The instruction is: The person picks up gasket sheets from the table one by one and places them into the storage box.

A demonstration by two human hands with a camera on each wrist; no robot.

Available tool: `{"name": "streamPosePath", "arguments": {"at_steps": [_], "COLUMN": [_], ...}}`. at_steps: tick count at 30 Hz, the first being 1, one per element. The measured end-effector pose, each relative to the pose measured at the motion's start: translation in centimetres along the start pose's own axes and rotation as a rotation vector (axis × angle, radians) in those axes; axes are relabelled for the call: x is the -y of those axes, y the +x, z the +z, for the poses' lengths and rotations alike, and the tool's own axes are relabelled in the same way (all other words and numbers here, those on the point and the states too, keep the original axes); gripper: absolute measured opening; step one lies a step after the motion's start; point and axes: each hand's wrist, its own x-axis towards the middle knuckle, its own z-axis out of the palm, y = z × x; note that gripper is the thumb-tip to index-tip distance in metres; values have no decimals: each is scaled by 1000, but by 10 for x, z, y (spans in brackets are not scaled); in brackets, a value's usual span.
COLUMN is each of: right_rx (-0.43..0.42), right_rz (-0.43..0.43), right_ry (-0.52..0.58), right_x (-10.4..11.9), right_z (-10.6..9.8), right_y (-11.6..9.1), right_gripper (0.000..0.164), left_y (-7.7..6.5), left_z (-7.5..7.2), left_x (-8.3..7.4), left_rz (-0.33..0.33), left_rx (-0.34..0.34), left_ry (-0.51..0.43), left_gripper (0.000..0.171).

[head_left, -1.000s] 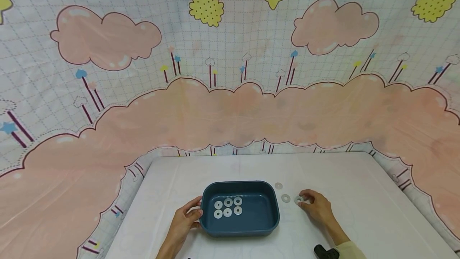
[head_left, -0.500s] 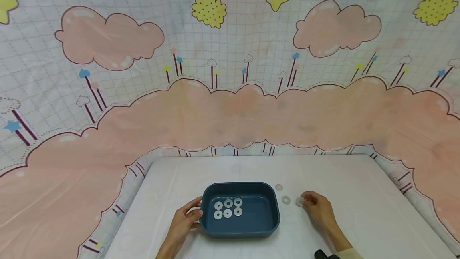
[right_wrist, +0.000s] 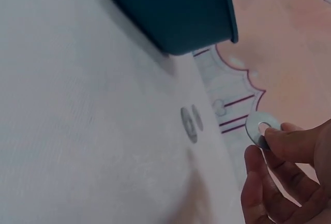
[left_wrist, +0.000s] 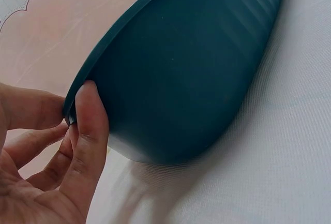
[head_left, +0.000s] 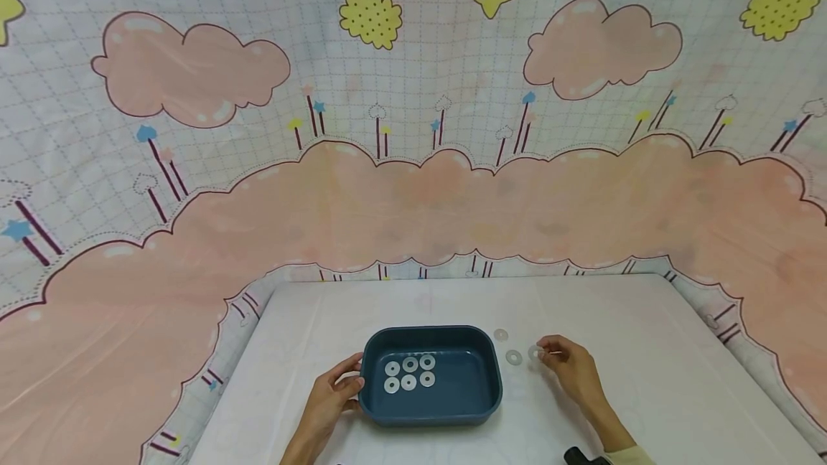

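Observation:
A dark blue rectangular tray (head_left: 462, 407) stands on the table, with several flat metal washers (head_left: 409, 382) in two rows in its left half. My left hand (head_left: 328, 397) pinches the tray's left rim, thumb on the outer wall, as the left wrist view shows. To the right of the tray, my right hand (head_left: 575, 372) holds one washer (right_wrist: 257, 127) between thumb and fingers, raised above the tabletop. Two more washers, a nearer one (head_left: 513, 357) and a farther one (head_left: 500, 334), lie flat between the tray and my right hand.
The table (head_left: 685, 379) has a white cover. Behind it hangs a patterned cloth (head_left: 413, 207) with pink clouds and stars. A black device (head_left: 581, 456) sits at my right wrist, by a pale sleeve (head_left: 629, 455).
My right hand has picked the washer up off the table and lifted it, now tilted between the fingers. The left hand and the tray stay in place.

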Motion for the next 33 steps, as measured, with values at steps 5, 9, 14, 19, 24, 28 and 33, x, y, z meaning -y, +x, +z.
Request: {"name": "streamPosePath", "arguments": {"at_steps": [5, 9, 14, 19, 24, 28, 33], "right_rx": [6, -2, -13, -4, 16, 38, 57], "right_rz": [29, 7, -19, -1, 24, 21, 25], "right_ry": [54, 54, 50, 124, 214, 268, 308], "right_x": [12, 21, 31, 39, 47, 57, 69], "right_z": [-1, -2, -2, 0, 4, 7, 12], "right_y": [-4, -7, -10, -11, -12, -15, -17], "right_gripper": [19, 18, 16, 17, 20, 23, 26], "left_y": [0, 1, 1, 0, 0, 0, -1], "left_z": [0, -1, -1, 0, 0, 0, 0], "left_x": [0, 1, 1, 1, 0, 0, 0], "left_rz": [1, 1, -3, -3, 1, 4, 4], "left_rx": [-2, -2, -1, 0, 0, 4, 5], "left_ry": [2, -1, 1, 6, 5, 4, 10], "left_gripper": [50, 50, 50, 50, 49, 49, 49]}}
